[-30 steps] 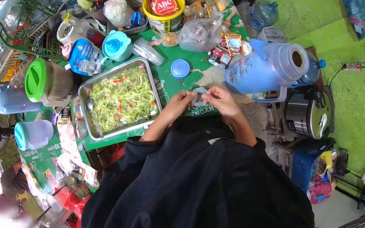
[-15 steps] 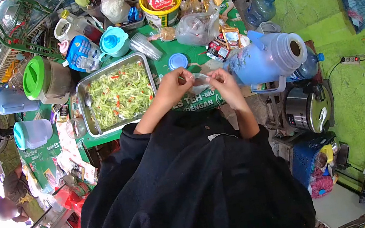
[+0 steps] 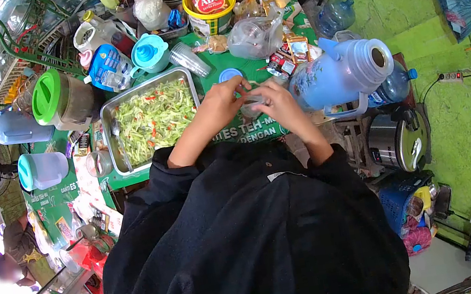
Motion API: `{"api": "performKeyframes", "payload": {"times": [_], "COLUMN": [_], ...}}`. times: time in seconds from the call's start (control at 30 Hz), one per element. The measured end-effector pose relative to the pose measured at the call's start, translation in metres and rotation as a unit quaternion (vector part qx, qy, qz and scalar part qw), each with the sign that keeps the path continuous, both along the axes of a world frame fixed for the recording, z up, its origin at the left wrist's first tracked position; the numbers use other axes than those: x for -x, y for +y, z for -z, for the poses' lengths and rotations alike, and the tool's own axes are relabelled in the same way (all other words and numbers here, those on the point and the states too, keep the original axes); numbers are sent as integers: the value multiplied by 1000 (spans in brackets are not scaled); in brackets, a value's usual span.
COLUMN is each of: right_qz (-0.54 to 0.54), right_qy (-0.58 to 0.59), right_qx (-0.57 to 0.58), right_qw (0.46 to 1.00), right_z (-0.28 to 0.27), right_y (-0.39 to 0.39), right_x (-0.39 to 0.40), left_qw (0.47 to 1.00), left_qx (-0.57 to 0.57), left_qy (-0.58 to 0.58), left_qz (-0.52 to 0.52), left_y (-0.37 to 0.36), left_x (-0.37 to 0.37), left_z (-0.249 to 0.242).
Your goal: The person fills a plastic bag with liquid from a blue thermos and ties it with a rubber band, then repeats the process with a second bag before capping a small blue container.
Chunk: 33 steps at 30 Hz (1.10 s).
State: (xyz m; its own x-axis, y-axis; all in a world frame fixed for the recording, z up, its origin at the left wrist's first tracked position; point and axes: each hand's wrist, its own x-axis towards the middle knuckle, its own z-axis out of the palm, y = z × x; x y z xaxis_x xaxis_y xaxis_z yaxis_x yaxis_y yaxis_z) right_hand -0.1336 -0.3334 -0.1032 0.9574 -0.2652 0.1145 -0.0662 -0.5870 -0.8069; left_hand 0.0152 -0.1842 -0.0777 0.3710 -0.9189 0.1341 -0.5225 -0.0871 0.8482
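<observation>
A thin, clear piece of plastic that looks like a small bag (image 3: 253,101) is pinched between my two hands over the front edge of the green table. My left hand (image 3: 224,101) has its fingers closed on one side of it, just right of the metal tray (image 3: 197,96) of shredded green vegetables with red bits (image 3: 154,123). On the other side, my right hand (image 3: 278,103) grips it with bent fingers, left of the big blue thermos (image 3: 324,79). Behind my hands lies a round blue lid (image 3: 229,74), partly covered by my left hand.
Stacked clear cups (image 3: 190,60), a light-blue jug (image 3: 149,54) and a yellow bucket (image 3: 212,23) stand at the back. A green-lidded container (image 3: 63,101) is left of the tray. A rice cooker (image 3: 398,141) sits to the right. Another person (image 3: 21,245) is at far left.
Both hands have drawn closer together around the plastic, with the right hand shifted slightly left. My left hand now covers part of the blue lid. The view has moved slightly.
</observation>
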Motion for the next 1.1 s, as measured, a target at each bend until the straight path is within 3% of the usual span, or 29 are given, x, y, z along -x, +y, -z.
{"api": "performKeyframes", "payload": {"times": [0.03, 0.1, 0.23, 0.3, 0.33, 0.37, 0.43, 0.47, 0.53, 0.57, 0.7, 0.8, 0.87, 0.9, 0.97, 1.0, 1.07, 1.1], "right_qz": [5, -17, -39, -70, -100, -102, -157, -161, -162, -164, -123, -66, -44, -44, 57, 56, -24, -25], "right_qy": [-1, 8, -30, -64, -99, -99, -124, -126, 26, 26, 40, 70, 13, 14, 78, 77, -26, -30], "right_qx": [50, 50, 17, 17, 15, 15, 51, 51, 13, 12, -45, -135, -262, -264, -110, -110, 166, 166], "right_qw": [999, 999, 999, 995, 990, 990, 978, 978, 986, 986, 991, 986, 964, 964, 989, 989, 986, 985], "right_z": [1, -6, -38, -57, -62, -62, -64, -70, -85, -83, -57, -33, 3, 12, 29, 43, 75, 84], "right_y": [1, -3, 0, 2, 3, 5, 8, 8, 3, 1, -3, -2, -4, -3, 3, 5, 6, 7], "right_x": [-1, -2, -6, -13, -16, -17, -20, -19, -7, -1, 26, 29, 22, 13, -13, -24, -42, -45], "left_qw": [1000, 991, 991, 988, 982, 982, 958, 955, 960, 962, 983, 986, 987, 988, 987, 987, 991, 994], "left_qx": [1, 4, -44, 12, 67, 67, 31, 37, 28, 19, -57, -97, -104, -109, -108, -105, -89, -74], "left_qy": [0, 136, 122, 24, 32, 32, -36, 15, 55, 98, 38, 4, 17, 28, 45, 62, 63, 65], "left_qz": [1, 4, 33, 151, 176, 174, 282, 295, 273, 256, 173, 137, 123, 109, 106, 102, 79, 57], "left_y": [0, 1, 17, 12, 6, -2, -14, -13, -1, 6, 37, 47, 53, 55, 59, 61, 63, 64], "left_x": [0, -1, -15, -17, -13, -10, -9, -6, 1, 6, 29, 44, 45, 46, 46, 46, 46, 46], "left_z": [0, -1, 1, 0, -6, -6, -6, -7, -2, 3, 9, 7, 1, 0, 9, 12, 13, 13]}}
